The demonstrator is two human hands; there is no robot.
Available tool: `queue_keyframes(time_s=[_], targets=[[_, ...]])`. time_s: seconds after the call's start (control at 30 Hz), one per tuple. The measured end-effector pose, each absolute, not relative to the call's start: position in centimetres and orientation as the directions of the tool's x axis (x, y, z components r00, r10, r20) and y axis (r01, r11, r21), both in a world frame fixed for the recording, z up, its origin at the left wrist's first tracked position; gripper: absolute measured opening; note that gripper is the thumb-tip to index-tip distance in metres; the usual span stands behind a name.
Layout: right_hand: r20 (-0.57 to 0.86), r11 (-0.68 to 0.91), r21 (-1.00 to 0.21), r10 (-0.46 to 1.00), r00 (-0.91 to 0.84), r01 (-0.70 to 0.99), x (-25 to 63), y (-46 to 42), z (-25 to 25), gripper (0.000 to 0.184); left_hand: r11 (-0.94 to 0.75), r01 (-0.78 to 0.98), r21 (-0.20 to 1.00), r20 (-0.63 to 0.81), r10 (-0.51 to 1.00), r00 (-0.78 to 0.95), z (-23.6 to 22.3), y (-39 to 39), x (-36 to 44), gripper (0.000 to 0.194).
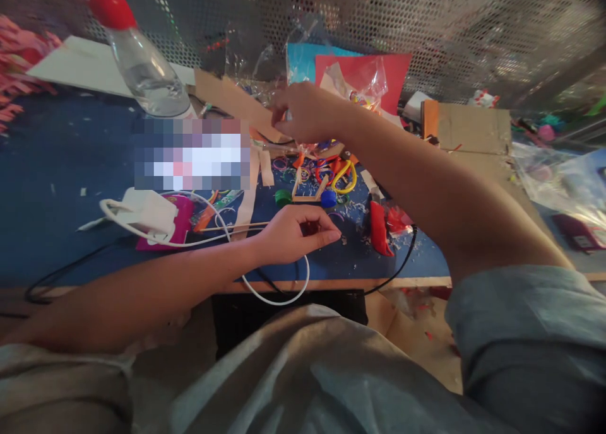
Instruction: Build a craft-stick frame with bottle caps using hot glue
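Left hand [303, 233]: we see thumb and index tips together.
Stick frame [307, 199]: just beyond left fingers.
Caps: green cap [283, 198] at its left end, blue cap [328, 199] at right.
Right hand [305, 111]: curled, near cardboard strip [231, 99]; we can't tell grip.
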State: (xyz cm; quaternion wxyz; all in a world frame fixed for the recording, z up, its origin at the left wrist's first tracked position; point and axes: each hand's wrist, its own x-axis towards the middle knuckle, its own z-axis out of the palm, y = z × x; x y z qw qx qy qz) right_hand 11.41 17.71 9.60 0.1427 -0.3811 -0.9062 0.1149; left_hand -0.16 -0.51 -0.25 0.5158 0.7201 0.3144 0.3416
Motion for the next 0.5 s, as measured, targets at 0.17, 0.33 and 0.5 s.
queue_keyframes(time_s=[0.17,0.33,0.5], targets=[[0.355,0.615,-0.354,0.785,-0.507,0.704,16.3,13.7,12.4,0.026,-0.253,0.087,0.964,0.162,0.811,0.563,-0.3,-0.6,-0.1,0.031],[0.471,0.507,-0.613,0.851,-0.235,0.606,21.9,9.2,10.6,0.008,-0.218,0.078,0.973,0.138,0.816,0.561,-0.3,-0.6,0.0,0.033],[0.427,0.415,-0.769,0.9,-0.093,0.487,26.1,7.6,7.1,0.017,-0.225,0.066,0.972,0.15,0.813,0.563,-0.3,-0.7,0.1,0.032]])
